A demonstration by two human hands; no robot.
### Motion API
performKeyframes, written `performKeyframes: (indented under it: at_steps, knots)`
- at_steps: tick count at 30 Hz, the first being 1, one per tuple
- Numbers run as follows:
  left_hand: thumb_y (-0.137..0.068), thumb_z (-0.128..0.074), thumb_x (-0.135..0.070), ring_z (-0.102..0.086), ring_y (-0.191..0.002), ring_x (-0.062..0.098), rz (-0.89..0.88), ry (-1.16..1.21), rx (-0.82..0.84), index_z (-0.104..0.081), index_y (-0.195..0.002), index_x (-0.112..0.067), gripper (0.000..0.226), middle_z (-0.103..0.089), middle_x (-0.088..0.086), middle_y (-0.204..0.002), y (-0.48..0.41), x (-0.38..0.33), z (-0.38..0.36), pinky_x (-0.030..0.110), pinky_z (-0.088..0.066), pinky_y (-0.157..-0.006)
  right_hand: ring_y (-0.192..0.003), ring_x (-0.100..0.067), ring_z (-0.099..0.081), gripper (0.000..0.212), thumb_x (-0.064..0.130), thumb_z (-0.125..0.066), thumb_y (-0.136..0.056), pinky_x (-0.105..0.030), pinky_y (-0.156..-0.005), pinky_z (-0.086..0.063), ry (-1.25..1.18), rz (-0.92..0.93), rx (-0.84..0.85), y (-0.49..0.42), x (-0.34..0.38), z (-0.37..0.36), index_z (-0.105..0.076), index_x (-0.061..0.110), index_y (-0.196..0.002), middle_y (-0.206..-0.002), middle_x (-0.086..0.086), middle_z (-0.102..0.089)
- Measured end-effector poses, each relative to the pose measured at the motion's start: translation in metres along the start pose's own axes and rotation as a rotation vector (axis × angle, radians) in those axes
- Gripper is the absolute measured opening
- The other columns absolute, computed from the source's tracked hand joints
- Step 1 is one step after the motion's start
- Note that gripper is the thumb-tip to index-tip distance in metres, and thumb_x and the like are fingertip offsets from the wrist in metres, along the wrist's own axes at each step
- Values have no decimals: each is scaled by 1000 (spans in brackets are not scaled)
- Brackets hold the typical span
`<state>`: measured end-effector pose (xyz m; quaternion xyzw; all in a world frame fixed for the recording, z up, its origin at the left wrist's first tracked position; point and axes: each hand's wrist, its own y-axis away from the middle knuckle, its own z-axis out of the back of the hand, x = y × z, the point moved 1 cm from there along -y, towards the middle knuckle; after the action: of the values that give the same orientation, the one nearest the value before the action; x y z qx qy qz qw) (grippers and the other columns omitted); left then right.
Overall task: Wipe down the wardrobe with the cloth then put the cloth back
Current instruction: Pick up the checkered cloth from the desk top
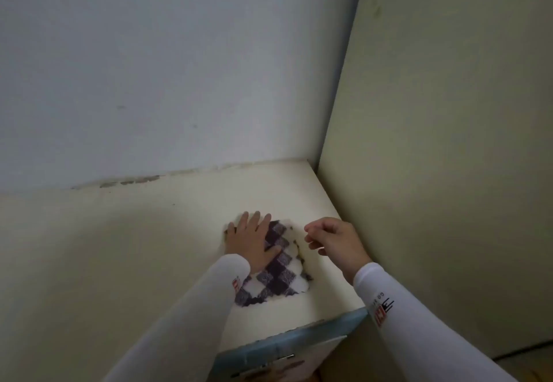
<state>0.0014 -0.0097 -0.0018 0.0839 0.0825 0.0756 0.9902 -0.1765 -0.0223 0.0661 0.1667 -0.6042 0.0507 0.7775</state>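
A purple-and-white checked cloth [279,268] lies spread flat on the cream top [119,247] of a low wardrobe unit. My left hand [253,242] rests palm down on the cloth's far left part, fingers spread. Just to the right of the cloth hovers my right hand [332,242], fingers loosely curled and holding nothing. Both arms wear white sleeves. The cloth's left edge is hidden under my left hand and forearm.
A tall cream wardrobe panel [449,157] rises on the right, meeting the top surface in a corner. A pale wall [164,67] stands behind, with chipped paint along its base. A light-blue-edged door [287,342] with a handle shows below the top's front edge.
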Motion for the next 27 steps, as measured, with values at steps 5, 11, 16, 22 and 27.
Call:
performKeyframes:
  at_steps: [5, 11, 16, 22, 27]
  knots:
    - [-91, -38, -53, -10, -142, 26, -60, -7, 56, -5, -148, -21, 73, -12, 4, -155, 0, -18, -9, 51, -12, -113, -61, -12, -57, 19, 1, -54, -88, -10, -51, -43, -24, -10, -19, 2, -2, 8, -65, 11, -76, -73, -5, -64]
    - [-89, -42, -56, -36, -125, 29, 165, -107, 11, -27, -138, -7, 70, -37, 11, -136, 1, -30, -1, 44, -34, -97, -60, -11, -56, 21, 0, -53, -88, -9, -50, -42, -36, 8, -16, 7, 1, 14, -64, 12, -75, -72, -4, -63]
    - [-93, -39, -46, -39, -119, 26, 211, -118, 26, -51, -120, -17, 41, -48, 5, -123, 9, -34, 2, 42, -32, -95, -63, -10, -57, 21, 2, -53, -89, -9, -53, -42, -18, 27, 7, 18, 2, 19, -65, 15, -77, -74, -2, -64]
    - [-87, -48, -35, -56, -87, 23, 164, 226, -179, -43, -85, -18, 18, -56, -2, -82, 33, -36, 12, 31, -38, -75, -63, -12, -57, 21, 1, -53, -88, -11, -54, -42, -16, 43, 27, 26, 2, 18, -65, 14, -76, -72, -3, -64]
    - [-84, -60, -23, -54, -72, 23, 135, 707, -344, -47, -82, -13, 16, -57, 2, -76, 61, -48, 47, 29, -38, -61, -67, -15, -57, 22, 1, -53, -88, -10, -53, -43, -20, 113, 82, 40, 14, 10, -65, 15, -76, -76, -4, -63]
